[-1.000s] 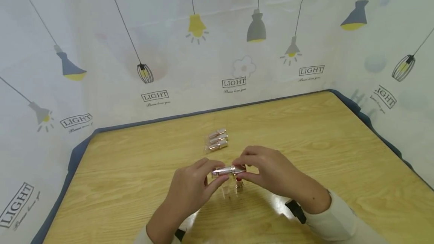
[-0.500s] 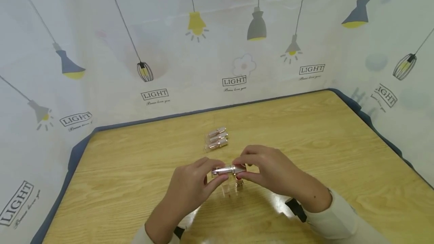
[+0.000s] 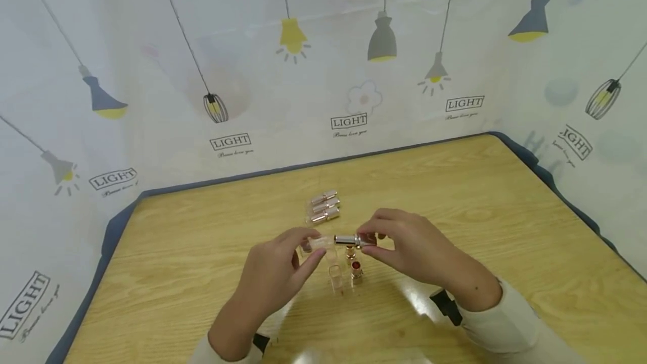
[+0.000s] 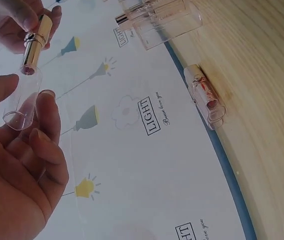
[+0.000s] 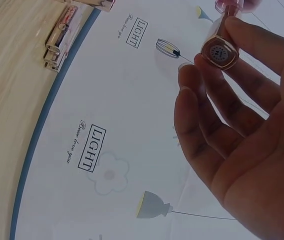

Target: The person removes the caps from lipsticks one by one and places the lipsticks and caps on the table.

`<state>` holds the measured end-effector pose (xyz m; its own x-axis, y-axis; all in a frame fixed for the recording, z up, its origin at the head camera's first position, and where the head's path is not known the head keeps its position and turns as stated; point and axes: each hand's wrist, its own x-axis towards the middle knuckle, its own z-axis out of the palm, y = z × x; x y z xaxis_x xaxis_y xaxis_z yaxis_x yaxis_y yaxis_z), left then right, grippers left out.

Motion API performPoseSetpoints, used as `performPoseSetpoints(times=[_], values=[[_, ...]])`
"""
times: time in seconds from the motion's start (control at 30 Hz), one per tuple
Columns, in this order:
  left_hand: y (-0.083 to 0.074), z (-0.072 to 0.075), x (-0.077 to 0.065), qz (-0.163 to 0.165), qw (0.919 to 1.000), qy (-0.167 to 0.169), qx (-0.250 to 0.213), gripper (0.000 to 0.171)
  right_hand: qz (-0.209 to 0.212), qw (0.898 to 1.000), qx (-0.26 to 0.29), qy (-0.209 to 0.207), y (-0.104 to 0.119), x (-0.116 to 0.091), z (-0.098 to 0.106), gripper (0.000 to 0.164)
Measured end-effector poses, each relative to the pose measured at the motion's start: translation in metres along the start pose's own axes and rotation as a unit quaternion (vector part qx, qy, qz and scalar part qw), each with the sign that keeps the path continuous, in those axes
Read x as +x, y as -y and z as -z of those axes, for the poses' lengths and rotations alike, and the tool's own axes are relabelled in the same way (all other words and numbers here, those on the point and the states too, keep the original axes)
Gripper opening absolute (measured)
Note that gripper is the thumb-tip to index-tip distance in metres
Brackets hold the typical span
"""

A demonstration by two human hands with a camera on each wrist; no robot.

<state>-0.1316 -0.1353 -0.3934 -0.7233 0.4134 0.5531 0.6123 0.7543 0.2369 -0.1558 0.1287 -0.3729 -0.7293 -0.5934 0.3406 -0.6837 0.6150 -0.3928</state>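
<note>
In the head view my left hand [image 3: 270,268] pinches a clear plastic lipstick cap [image 3: 319,242] between thumb and fingers. My right hand [image 3: 406,243] grips the base of a shiny lipstick tube [image 3: 347,240], held level with its metallic end pointing left toward the cap. The left wrist view shows the cap [image 4: 22,102] and the tube [image 4: 36,45] nearly end to end; whether they touch I cannot tell. Below the hands stand an uncapped lipstick with a dark red top [image 3: 356,269], a gold-coloured one [image 3: 350,251] and a clear cap [image 3: 336,277].
Behind the hands, three capped lipsticks [image 3: 325,215] lie side by side on the wooden table [image 3: 202,240]. A pale curtain [image 3: 283,94] printed with lamps surrounds the table's back and sides, with a blue strip along the edge.
The clear cap has come off the tube. My left hand moved slightly left with the cap, and my right hand moved right and upward with the tube, uncovering the items standing below.
</note>
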Motion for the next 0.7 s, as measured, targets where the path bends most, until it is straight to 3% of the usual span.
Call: performPoseSetpoints(times=[0.13, 0.23, 0.3, 0.43, 0.57, 0.7], values=[[0.003, -0.002, 0.000, 0.032, 0.9992, 0.024, -0.001, 0.024, 0.001, 1.000, -0.002, -0.010, -0.001, 0.000, -0.001, 0.019], [0.006, -0.004, 0.001, 0.078, 0.9949, 0.054, -0.034, 0.026, -0.005, 1.000, -0.002, -0.014, -0.001, -0.001, -0.001, 0.020], [0.009, -0.005, 0.002, 0.126, 0.9858, 0.078, -0.078, 0.028, -0.008, 1.000, -0.003, -0.017, -0.002, -0.001, -0.001, 0.020], [0.018, -0.006, 0.004, 0.209, 0.9586, 0.114, -0.157, 0.029, -0.009, 1.000, -0.005, -0.022, -0.003, -0.002, -0.001, 0.020], [0.028, -0.009, 0.008, 0.232, 0.9440, 0.155, -0.176, 0.025, -0.007, 1.000, -0.006, -0.025, -0.005, -0.002, -0.002, 0.020], [0.036, -0.014, 0.013, 0.261, 0.9239, 0.211, -0.184, 0.023, -0.006, 1.000, 0.000, -0.025, -0.006, 0.000, -0.001, 0.019]])
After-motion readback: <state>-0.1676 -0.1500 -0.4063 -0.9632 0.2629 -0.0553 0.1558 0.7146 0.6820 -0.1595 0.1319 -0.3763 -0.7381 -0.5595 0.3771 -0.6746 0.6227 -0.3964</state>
